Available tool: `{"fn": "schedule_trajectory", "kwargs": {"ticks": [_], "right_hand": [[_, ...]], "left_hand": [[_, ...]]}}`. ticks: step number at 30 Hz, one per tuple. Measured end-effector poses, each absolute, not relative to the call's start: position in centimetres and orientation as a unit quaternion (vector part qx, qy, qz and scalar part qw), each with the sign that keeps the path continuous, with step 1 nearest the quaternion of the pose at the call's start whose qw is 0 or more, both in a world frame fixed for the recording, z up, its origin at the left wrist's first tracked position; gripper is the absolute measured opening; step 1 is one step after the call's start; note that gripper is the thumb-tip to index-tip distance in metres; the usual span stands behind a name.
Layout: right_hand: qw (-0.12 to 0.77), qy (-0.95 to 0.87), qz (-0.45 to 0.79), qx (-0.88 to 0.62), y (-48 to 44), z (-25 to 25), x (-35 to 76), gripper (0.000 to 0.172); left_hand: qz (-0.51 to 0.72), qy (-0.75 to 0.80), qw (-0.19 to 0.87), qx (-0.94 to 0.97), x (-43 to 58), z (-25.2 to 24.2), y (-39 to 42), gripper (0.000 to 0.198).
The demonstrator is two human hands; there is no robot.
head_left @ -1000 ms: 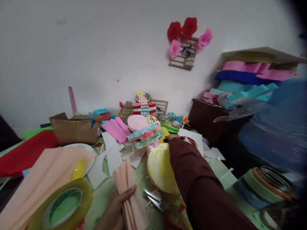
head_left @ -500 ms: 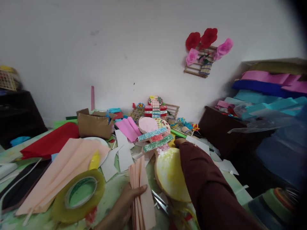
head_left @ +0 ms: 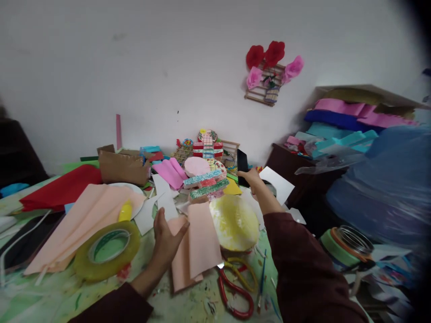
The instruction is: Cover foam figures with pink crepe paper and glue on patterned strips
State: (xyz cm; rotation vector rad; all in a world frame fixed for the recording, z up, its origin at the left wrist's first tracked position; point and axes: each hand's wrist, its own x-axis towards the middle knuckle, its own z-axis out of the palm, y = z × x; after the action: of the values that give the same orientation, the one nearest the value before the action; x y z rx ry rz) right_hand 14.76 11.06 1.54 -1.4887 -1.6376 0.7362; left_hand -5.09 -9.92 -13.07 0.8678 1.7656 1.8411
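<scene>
My left hand (head_left: pixel 165 238) grips a folded stack of peach crepe paper (head_left: pixel 197 244) at its left edge, thumb on top, low over the paint-stained table (head_left: pixel 188 300). Farther back, my right hand (head_left: pixel 251 178) is stretched out in a dark red sleeve and holds a black phone (head_left: pixel 242 167) upright by its lower end. A round yellow painted disc (head_left: pixel 235 222) lies between the two hands. Red-handled scissors (head_left: pixel 235 291) rest on the table just below the peach paper.
A large roll of clear tape (head_left: pixel 107 248) and a wide peach sheet (head_left: pixel 84 217) lie at left, with red paper (head_left: pixel 60 188) and a cardboard box (head_left: pixel 123 167) behind. Colourful craft models (head_left: pixel 206 172) crowd the middle. Stacked foam sheets (head_left: pixel 350 121) and tape rolls (head_left: pixel 346 246) stand at right.
My right hand has lifted the black phone off the table behind the disc. The peach paper in my left hand has fanned open and dropped lower. The scissors have come into view.
</scene>
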Motion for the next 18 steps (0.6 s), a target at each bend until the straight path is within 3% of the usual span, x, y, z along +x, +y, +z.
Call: {"fn": "schedule_trajectory", "kwargs": {"ticks": [2, 5, 8, 12, 18], "right_hand": [[0.394, -0.672, 0.326, -0.536, 7.7, 0.9, 14.4, 0.029], [0.386, -0.703, 0.365, -0.474, 2.2, -1.4, 13.2, 0.04], [0.389, -0.736, 0.339, -0.438, -2.2, -4.5, 11.5, 0.058], [0.383, -0.783, 0.235, -0.429, -4.8, -7.4, 10.6, 0.066], [0.341, -0.813, 0.149, -0.449, -4.7, -7.8, 12.5, 0.06]], "left_hand": [[0.681, 0.582, 0.244, 0.372, -4.5, -12.1, -9.7, 0.078], [0.692, 0.414, 0.453, 0.38, -2.7, -10.2, -9.0, 0.062], [0.664, 0.284, 0.612, 0.323, -0.9, -8.7, -8.0, 0.059], [0.645, 0.244, 0.686, 0.233, -0.2, -9.1, -7.2, 0.055], [0.603, 0.152, 0.755, 0.208, -1.4, -11.1, -7.2, 0.064]]}}
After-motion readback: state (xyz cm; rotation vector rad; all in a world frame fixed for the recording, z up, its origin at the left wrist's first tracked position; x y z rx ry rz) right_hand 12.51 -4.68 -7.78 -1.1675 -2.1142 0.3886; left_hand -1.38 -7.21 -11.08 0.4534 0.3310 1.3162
